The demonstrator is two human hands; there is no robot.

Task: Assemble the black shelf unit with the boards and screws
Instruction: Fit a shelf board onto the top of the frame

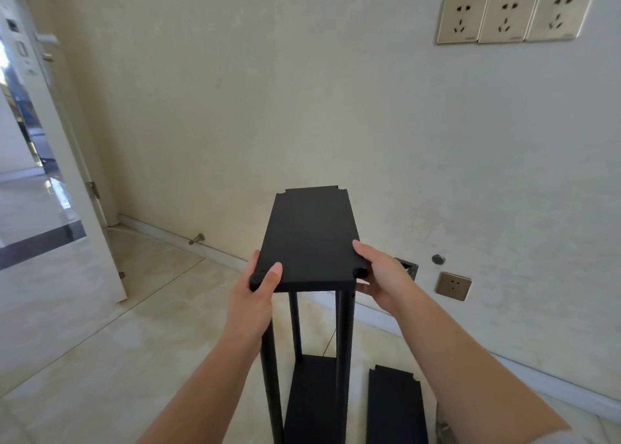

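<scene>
A black shelf frame stands upright on the floor, its black posts rising from a lower black board. A black top board with notched corners lies across the post tops. My left hand grips the board's near left corner and the post top there, thumb on the board's surface. My right hand holds the near right corner, fingers on the board's edge beside the post top. Another loose black board lies on the floor to the right.
A cream wall stands just behind the frame, with a white baseboard, sockets low on the right and three more high up. An open white door is at the left. A door stop sticks out near the baseboard.
</scene>
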